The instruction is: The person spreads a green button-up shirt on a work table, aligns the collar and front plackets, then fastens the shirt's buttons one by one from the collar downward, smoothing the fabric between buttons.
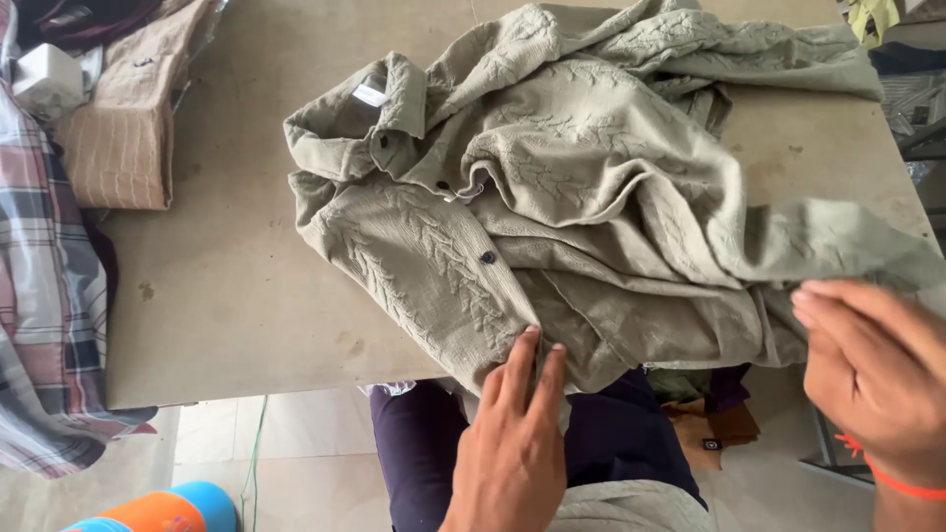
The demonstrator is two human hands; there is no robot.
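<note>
Head | left hand (512, 433) flat, pressing shirt (552, 217) hem | right hand (872, 369) released

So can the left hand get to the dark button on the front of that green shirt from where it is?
Probably yes. The left hand already rests on the shirt at its near edge, and the dark button lies exposed just beyond its fingertips, with only flat cloth between them.

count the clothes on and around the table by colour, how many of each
Olive green: 1, the crumpled buttoned shirt on the table, with the left hand on its hem and the right hand at its edge
Tan striped: 1, the folded garment
Plaid: 1, the checked cloth hanging at the table's side
Total: 3
</note>
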